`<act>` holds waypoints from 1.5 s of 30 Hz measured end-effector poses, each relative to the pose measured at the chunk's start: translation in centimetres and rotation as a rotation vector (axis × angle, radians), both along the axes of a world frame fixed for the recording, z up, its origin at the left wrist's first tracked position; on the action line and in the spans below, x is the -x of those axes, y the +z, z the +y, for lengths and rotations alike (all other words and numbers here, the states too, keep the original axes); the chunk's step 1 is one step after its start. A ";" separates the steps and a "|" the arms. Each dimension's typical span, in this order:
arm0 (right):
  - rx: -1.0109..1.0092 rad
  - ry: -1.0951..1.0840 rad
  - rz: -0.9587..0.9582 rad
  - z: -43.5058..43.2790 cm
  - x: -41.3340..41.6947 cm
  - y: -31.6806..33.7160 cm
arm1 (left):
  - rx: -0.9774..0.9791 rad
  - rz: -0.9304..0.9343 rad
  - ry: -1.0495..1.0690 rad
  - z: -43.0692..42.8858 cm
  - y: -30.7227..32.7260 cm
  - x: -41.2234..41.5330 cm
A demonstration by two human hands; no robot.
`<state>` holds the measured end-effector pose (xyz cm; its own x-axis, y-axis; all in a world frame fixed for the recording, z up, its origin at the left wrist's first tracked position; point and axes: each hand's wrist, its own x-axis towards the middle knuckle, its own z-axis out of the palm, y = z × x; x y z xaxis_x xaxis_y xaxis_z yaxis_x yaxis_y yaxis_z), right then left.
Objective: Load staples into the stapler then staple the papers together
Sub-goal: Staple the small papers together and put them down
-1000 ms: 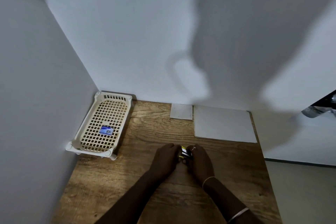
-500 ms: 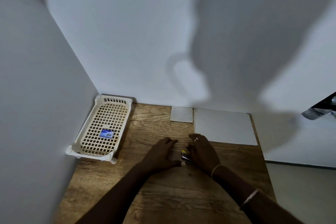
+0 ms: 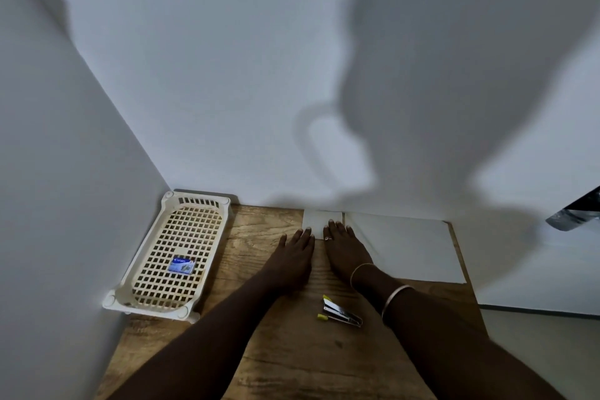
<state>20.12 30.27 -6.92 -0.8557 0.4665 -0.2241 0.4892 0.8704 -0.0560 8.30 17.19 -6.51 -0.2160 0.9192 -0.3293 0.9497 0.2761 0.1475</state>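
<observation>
A small metal stapler (image 3: 340, 312) with yellow ends lies on the wooden table (image 3: 292, 357) between my forearms, touched by neither hand. My left hand (image 3: 293, 255) and my right hand (image 3: 345, 250) stretch flat toward the back wall, fingers apart and holding nothing. Their fingertips reach a small white paper (image 3: 316, 220) at the table's back edge; my right fingers rest on it. A larger white sheet (image 3: 412, 247) lies to the right of it. A blue staple box (image 3: 181, 265) sits in the cream basket (image 3: 152, 273) at the left.
White walls close the table off at the back and left. The table's right edge drops to a pale floor (image 3: 545, 351). A dark metallic object (image 3: 574, 214) juts in at the far right.
Both hands have let go of the stapler, which now lies on the table, and have moved forward to the small paper at the back edge.
</observation>
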 end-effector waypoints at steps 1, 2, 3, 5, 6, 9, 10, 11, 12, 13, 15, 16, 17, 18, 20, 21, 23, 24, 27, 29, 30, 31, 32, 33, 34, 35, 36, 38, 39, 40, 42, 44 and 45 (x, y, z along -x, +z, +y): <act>0.005 -0.006 -0.008 0.0 0.2 -0.3 | 0.023 0.003 -0.010 0.2 -0.2 0.1; 0.006 -0.010 -0.016 -0.1 0.2 -0.6 | 0.042 0.004 -0.015 0.2 -0.4 0.1; 0.004 -0.010 -0.024 -0.3 0.2 -0.8 | 0.053 0.004 -0.017 0.2 -0.6 0.1; 0.001 -0.001 -0.036 -0.6 0.0 -1.0 | 0.058 0.008 -0.023 0.1 -0.7 0.1; -0.003 0.006 -0.039 -0.8 -0.2 -1.0 | 0.056 0.011 -0.029 -0.1 -0.7 0.1; -0.025 0.021 -0.038 -1.3 -0.6 -1.1 | 0.027 0.032 -0.039 -0.7 -0.6 -0.2; -0.029 0.030 -0.042 -1.5 -0.7 -1.1 | 0.015 0.030 -0.035 -1.0 -0.5 -0.4; -0.035 0.043 -0.046 -1.7 -0.9 -1.0 | 0.002 0.023 -0.026 -1.3 -0.4 -0.7; -0.037 0.056 -0.046 -2.0 -1.2 -1.0 | -0.013 0.012 -0.016 -1.7 -0.4 -1.1; -0.035 0.065 -0.043 -2.3 -1.5 -0.9 | -0.037 -0.001 -0.002 -2.2 -0.4 -1.5; 0.007 0.046 -0.028 -2.8 -2.3 -0.8 | -0.111 -0.030 0.038 -3.1 -0.4 -2.5; 0.034 0.038 -0.019 -3.0 -2.8 -0.8 | -0.158 -0.047 0.059 -3.7 -0.5 -2.9; 0.052 0.045 -0.008 -3.2 -3.2 -0.8 | -0.213 -0.072 0.081 -4.1 -0.5 -3.3; 0.061 0.064 -0.002 -3.4 -3.7 -0.8 | -0.274 -0.108 0.112 -4.6 -0.6 -3.7; 0.054 0.111 0.009 -3.6 -4.5 -0.8 | -0.370 -0.203 0.218 -5.2 -0.6 -4.4; 0.044 0.134 0.012 -3.6 -4.8 -0.8 | -0.398 -0.249 0.289 -5.4 -0.5 -4.8; 0.012 0.185 0.007 -3.8 -5.1 -0.7 | -0.431 -0.323 0.435 -5.5 -0.4 -5.5; -0.010 0.212 -0.004 -3.8 -5.0 -0.7 | -0.437 -0.353 0.505 -5.3 -0.3 -5.8; -0.053 0.298 -0.034 -3.9 -4.9 -0.6 | -0.442 -0.440 0.712 -4.7 0.2 -6.3; -0.049 0.337 -0.039 -3.9 -4.8 -0.4 | -0.441 -0.464 0.811 -4.4 0.4 -6.3; -0.037 0.339 -0.037 -3.9 -4.7 -0.3 | -0.440 -0.474 0.844 -4.4 0.4 -6.3; -0.027 0.344 -0.041 -3.9 -4.7 -0.1 | -0.436 -0.487 0.872 -4.3 0.5 -6.3; -0.024 0.360 -0.046 -3.9 -4.6 0.0 | -0.434 -0.505 0.899 -4.3 0.5 -6.2; -0.031 0.387 -0.059 -3.8 -4.6 0.0 | -0.428 -0.531 0.932 -4.3 0.6 -6.2; -0.038 0.413 -0.078 -3.8 -4.5 0.1 | -0.423 -0.561 0.966 -4.2 0.7 -6.1; -0.039 0.431 -0.098 -3.8 -4.5 0.2 | -0.415 -0.589 0.996 -4.2 0.9 -6.1; -0.037 0.441 -0.116 -3.7 -4.4 0.4 | -0.411 -0.610 1.019 -4.2 0.9 -6.1; -0.037 0.453 -0.126 -3.7 -4.5 0.6 | -0.404 -0.639 1.048 -4.0 1.0 -6.0; -0.044 0.459 -0.120 -3.7 -4.6 0.8 | -0.394 -0.648 1.063 -4.0 1.1 -6.1; -0.047 0.465 -0.110 -3.7 -4.7 1.0 | -0.385 -0.659 1.077 -4.0 1.0 -6.0; -0.049 0.479 -0.081 -3.8 -5.0 1.2 | -0.366 -0.695 1.109 -4.0 1.0 -5.9; -0.060 0.489 -0.047 -3.8 -5.5 1.6 | -0.342 -0.735 1.124 -4.0 1.2 -5.9; -0.066 0.492 -0.036 -3.8 -5.7 1.8 | -0.335 -0.756 1.129 -4.2 1.3 -5.9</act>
<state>25.85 26.50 -5.11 -0.9701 0.0230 -0.2415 0.0197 0.9997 0.0161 14.25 13.04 -5.21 -0.7537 0.4276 -0.4990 -0.0964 0.6792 0.7276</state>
